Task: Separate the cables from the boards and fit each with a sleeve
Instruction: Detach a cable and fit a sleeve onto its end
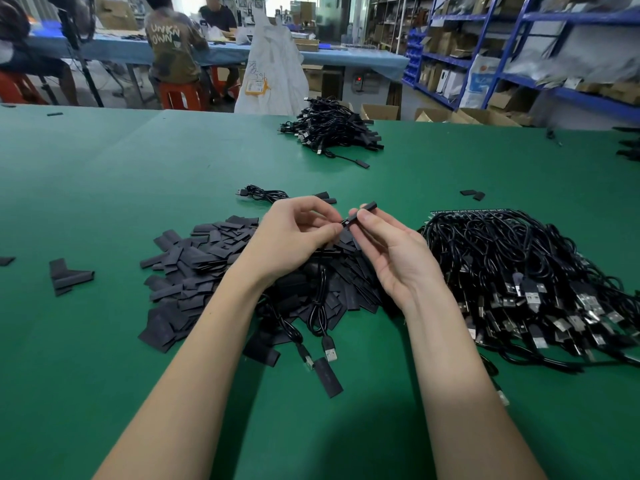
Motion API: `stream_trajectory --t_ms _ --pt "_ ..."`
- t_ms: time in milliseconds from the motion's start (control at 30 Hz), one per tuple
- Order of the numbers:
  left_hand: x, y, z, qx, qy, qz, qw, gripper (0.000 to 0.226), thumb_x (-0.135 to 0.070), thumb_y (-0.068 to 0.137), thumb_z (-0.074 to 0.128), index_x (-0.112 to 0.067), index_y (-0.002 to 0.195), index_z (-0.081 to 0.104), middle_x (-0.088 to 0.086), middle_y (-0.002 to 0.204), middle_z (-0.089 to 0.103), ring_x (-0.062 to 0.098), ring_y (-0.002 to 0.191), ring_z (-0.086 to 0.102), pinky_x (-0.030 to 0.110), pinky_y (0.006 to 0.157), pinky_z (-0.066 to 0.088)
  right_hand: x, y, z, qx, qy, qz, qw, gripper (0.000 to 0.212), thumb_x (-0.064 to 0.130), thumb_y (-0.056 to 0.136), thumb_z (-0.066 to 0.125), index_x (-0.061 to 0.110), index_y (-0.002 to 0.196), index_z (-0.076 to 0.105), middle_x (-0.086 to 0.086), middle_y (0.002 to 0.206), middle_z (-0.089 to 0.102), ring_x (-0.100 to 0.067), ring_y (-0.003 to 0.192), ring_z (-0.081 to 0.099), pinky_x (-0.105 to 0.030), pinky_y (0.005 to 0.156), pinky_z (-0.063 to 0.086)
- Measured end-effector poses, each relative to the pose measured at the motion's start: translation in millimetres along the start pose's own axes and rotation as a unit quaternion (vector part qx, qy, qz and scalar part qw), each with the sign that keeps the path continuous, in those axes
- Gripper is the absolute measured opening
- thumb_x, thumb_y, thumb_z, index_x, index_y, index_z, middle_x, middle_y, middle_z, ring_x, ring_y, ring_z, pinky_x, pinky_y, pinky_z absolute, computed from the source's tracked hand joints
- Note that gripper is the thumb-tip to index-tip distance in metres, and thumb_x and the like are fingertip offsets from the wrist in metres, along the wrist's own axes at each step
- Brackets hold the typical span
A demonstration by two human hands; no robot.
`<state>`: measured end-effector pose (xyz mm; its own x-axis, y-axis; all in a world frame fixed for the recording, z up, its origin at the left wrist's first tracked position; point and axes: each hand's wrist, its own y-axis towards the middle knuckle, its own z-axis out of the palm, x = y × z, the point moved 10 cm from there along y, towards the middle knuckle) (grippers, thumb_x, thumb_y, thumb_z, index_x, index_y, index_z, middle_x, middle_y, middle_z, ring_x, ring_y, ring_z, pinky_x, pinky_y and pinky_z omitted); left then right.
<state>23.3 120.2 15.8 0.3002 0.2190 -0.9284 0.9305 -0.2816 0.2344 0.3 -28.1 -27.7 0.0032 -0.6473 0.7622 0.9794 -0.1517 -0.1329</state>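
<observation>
We take the heap of flat black sleeves [214, 271] in the middle of the green table [104, 174] as our landmark. Just above this heap we hold both hands close together. Our left hand [294, 233] has its fingers curled and pinches a small dark end of a cable [320, 306] at the fingertips; the cable hangs down under the hands and lies over the near side of the heap, with its metal plug [330, 351] on the table in front of the heap. Our right hand [391, 251] pinches one sleeve [363, 211] narrowly between thumb and forefinger, and this sleeve points toward the left fingertips. We cannot tell if the cable end is already inside the sleeve.

To the right of the heap lies a big bundle of cables [512, 265] with many plugs, and a narrow board [471, 211] shows at its far edge. Behind the heap, well apart, is a second pile of cables [329, 129]. Just behind the heap lies one loose cable [263, 194]. To the left of the heap lie a few separate sleeves [67, 276].
</observation>
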Motion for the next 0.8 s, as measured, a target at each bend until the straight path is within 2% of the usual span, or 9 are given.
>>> stream_trajectory --t_ms 300,467,667,800 --pt "-3 -1 -2 -0.006 -0.007 0.013 1.000 0.009 -0.009 0.088 0.076 -0.016 0.083 0.074 0.008 0.075 0.075 0.012 0.065 0.063 0.020 0.067 0.051 1 1 3 0.018 -0.022 -0.012 1.000 0.008 -0.003 0.091 0.068 0.000 0.097 0.071 -0.013 0.095 0.077 -0.016 0.093 0.074 -0.022 0.082 0.060" --pt "0 -1 0 0.003 -0.026 -0.005 1.000 0.011 -0.008 0.086 0.076 -0.016 0.080 0.074 0.008 0.071 0.072 0.013 0.063 0.060 0.018 0.063 0.048 7 -1 3 0.036 -0.057 -0.029 0.997 0.011 -0.003 0.091 0.067 -0.001 0.102 0.070 -0.012 0.095 0.077 -0.016 0.094 0.075 -0.021 0.081 0.059" --pt "7 -2 2 -0.010 -0.095 -0.048 0.994 0.015 -0.002 0.082 0.074 -0.015 0.075 0.074 0.010 0.070 0.068 0.021 0.070 0.055 0.035 0.073 0.047 8 -3 7 0.046 -0.063 -0.039 0.996 0.013 -0.002 0.093 0.065 0.000 0.104 0.070 -0.011 0.097 0.077 -0.017 0.096 0.073 -0.023 0.084 0.059" --pt "6 -2 -1 -0.025 -0.084 -0.048 0.995 0.016 -0.003 0.079 0.072 -0.017 0.071 0.074 0.011 0.070 0.068 0.020 0.067 0.056 0.035 0.072 0.048 7 -3 10 0.054 -0.067 -0.044 0.995 0.014 -0.002 0.093 0.065 0.000 0.106 0.069 -0.011 0.098 0.077 -0.016 0.096 0.073 -0.023 0.086 0.059"
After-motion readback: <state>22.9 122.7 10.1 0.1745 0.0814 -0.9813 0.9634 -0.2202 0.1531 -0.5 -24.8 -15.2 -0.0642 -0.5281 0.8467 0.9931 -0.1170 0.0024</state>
